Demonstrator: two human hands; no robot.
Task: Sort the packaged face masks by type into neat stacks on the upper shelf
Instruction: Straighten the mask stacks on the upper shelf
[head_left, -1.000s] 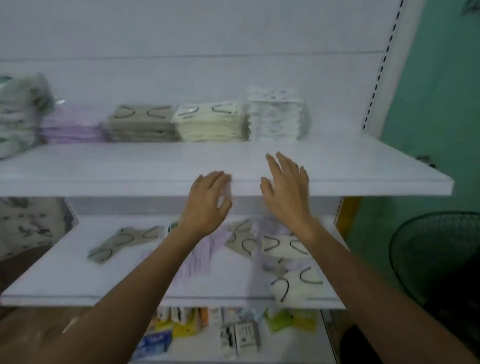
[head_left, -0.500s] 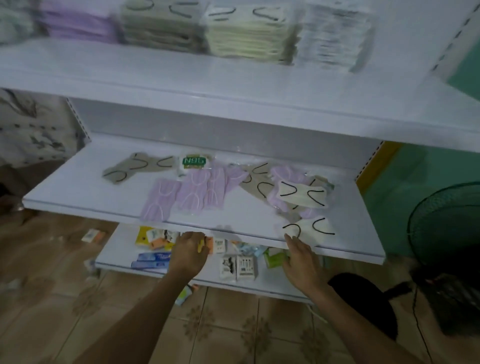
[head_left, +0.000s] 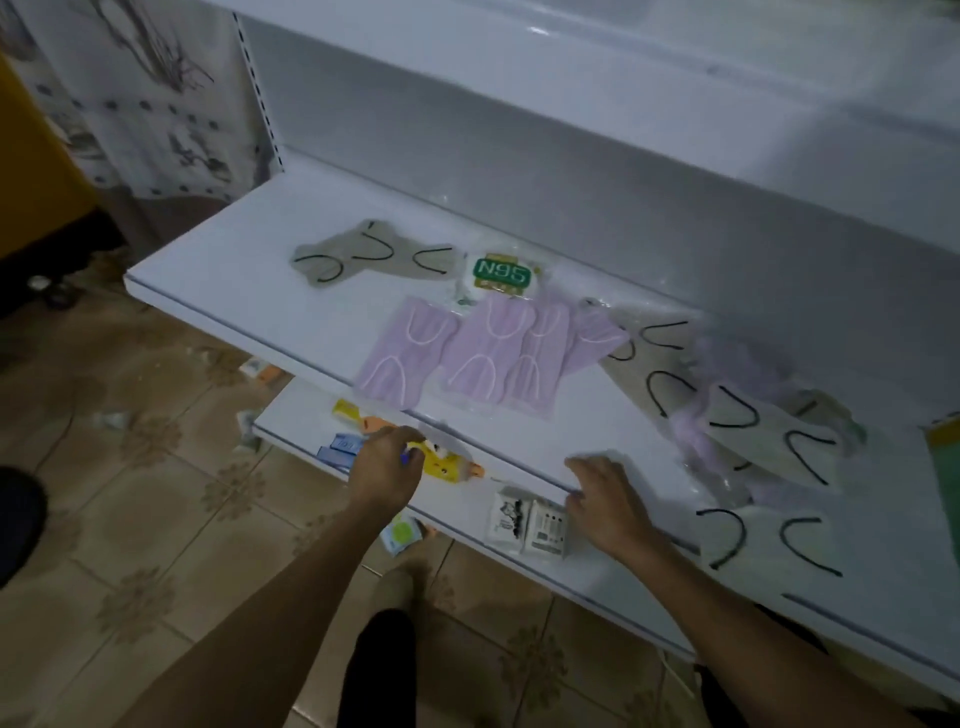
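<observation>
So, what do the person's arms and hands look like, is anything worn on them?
The left forearm and right forearm are bare up to the frame edge; no sleeves show. The left hand and right hand wear no gloves. I see no watch, bracelet or ring, though the picture is dim and blurred.

Packaged masks (head_left: 467, 358) scattered on shelf (head_left: 234, 291)

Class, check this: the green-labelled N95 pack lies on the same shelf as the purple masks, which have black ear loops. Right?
Not quite: the head view shows the purple masks with white ear loops, not black. The N95 pack does lie on the same shelf as them.
</observation>
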